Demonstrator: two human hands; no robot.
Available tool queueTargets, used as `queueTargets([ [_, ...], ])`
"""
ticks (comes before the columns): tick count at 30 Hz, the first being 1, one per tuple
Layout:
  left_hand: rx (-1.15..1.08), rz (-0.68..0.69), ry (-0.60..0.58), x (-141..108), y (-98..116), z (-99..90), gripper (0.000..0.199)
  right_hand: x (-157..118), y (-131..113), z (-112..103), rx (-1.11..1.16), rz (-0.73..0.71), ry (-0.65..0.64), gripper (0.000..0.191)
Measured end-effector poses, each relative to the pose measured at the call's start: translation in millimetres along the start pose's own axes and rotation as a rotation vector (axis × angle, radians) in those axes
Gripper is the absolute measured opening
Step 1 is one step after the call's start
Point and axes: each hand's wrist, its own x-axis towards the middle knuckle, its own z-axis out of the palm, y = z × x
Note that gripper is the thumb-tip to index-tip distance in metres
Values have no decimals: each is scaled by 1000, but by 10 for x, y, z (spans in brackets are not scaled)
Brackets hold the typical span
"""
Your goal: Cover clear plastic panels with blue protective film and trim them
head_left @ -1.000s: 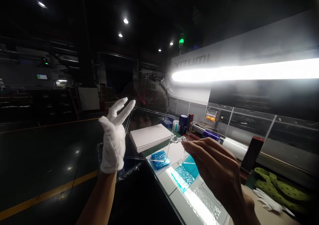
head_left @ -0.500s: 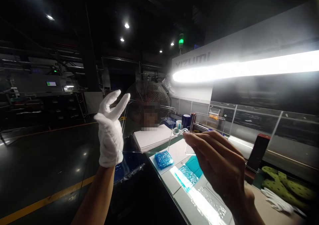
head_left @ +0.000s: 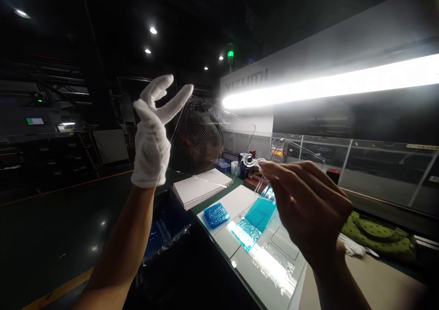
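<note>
Pinching clear plastic sheet (head_left: 209,152) between fingers (head_left: 284,173)

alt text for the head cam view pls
A bare right hand holds a clear plastic sheet reaching up to a raised white-gloved left hand, above a workbench with stacked white paper and blue bubble-textured pads.

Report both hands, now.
Left: white cotton-gloved hand, open, fingers spread in a V.
Right: bare hand, closed, pinching a clear plastic piece.
</note>
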Motion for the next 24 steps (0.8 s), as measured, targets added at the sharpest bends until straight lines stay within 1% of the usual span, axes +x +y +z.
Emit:
queueTargets([
  [5,18,65,-68,103,66,85,66,14,26,-83,-74,19,48,23],
  [7,56,117,-147,136,83,83,62,8,31,-106,-84,14,61,23],
  [10,105,193,-274,203,71,78,65,-16,44,-129,-101,17,71,25],
  [12,114,205,-316,257,41,92,62,-32,55,-145,-117,18,71,27],
  [15,140,186,-359,322,17,139,55,-40,73,-176,-155,3,84,28],
  [17,189,184,-351,331,44,180,58,-34,88,-202,-189,2,93,29],
  [19,214,202,-314,312,99,228,62,-20,105,-230,-219,-15,108,28],
  [22,174,238,-235,273,190,309,65,7,126,-274,-245,-66,146,26],
  [24,211,231,-209,265,235,355,68,23,133,-305,-256,-57,141,23],
])
